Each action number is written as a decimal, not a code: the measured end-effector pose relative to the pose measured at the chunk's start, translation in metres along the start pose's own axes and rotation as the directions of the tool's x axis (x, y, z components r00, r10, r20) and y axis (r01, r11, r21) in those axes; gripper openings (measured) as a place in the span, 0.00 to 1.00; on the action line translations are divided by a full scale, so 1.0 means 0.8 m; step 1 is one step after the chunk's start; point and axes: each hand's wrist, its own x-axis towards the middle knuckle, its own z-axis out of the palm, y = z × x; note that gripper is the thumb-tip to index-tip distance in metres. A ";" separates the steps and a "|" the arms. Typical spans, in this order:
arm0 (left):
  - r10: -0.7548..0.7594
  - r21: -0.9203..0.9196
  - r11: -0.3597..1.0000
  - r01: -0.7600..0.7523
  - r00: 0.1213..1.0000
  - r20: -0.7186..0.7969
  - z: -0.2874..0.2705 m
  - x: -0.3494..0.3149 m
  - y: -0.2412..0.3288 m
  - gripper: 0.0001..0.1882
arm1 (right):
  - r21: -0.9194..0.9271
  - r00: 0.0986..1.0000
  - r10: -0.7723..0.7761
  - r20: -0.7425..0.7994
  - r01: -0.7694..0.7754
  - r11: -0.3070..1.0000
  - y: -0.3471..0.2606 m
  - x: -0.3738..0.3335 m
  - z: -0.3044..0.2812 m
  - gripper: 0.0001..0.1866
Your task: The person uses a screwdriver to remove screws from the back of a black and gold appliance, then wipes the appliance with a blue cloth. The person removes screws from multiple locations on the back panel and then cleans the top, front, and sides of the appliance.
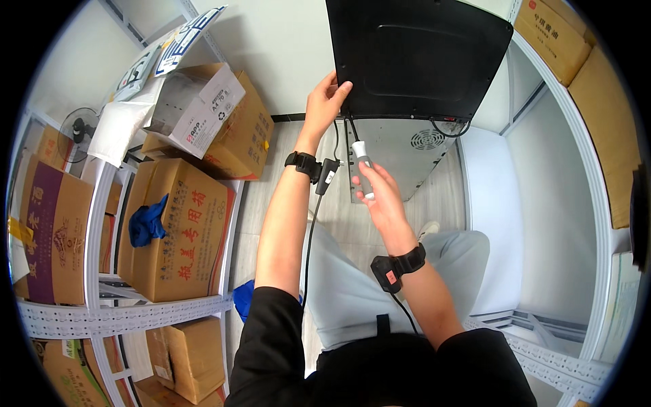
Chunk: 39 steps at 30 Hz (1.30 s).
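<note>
A black panel (441, 68) with rounded corners stands raised above a grey metal case (397, 152) that has a round vent. At the panel's lower left edge, my left hand (325, 105) grips it, thumb on the face and fingers behind. My right hand (385, 200) is closed around a screwdriver (365, 166) with a grey and white handle. Its dark shaft points up to the panel's bottom edge, left of the middle; whether the tip sits in a screw is too small to tell. A black cable (456, 133) loops below the panel's right corner.
White metal shelving (129, 317) on the left carries cardboard boxes (180, 230), a blue cloth (148, 220) and a white packet (125, 132). More boxes (553, 41) stand on the right-hand shelving. Black wrist devices with cables (311, 251) hang by both my arms. A small fan (80, 132) is at far left.
</note>
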 end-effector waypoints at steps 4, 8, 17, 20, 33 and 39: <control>0.098 0.174 0.982 -0.075 0.987 -0.130 0.006 0.009 0.007 0.19 | -0.008 1.000 -0.006 -0.002 0.006 1.000 -0.003 -0.001 0.001 0.23; 0.086 0.275 0.961 -0.037 0.982 -0.168 0.014 0.003 0.012 0.18 | -0.018 1.000 -0.023 0.003 0.023 1.000 -0.006 -0.003 0.002 0.23; 0.056 0.251 0.968 -0.024 0.991 -0.120 0.005 0.007 0.009 0.21 | -0.017 0.994 -0.111 -0.005 0.111 0.994 0.004 -0.010 0.011 0.18; 0.047 0.246 0.969 -0.019 0.993 -0.108 0.002 0.009 0.003 0.22 | 0.055 0.997 -0.074 0.004 0.074 0.996 0.002 -0.011 0.014 0.18; 0.056 0.161 0.986 -0.034 0.990 -0.130 -0.004 0.023 -0.029 0.28 | 0.088 0.997 -0.069 -0.023 0.071 0.994 -0.001 -0.013 0.012 0.23; 0.079 0.087 0.994 -0.063 0.978 -0.191 0.009 0.015 -0.029 0.20 | 0.000 0.997 -0.079 -0.013 0.079 0.997 -0.024 -0.052 -0.033 0.21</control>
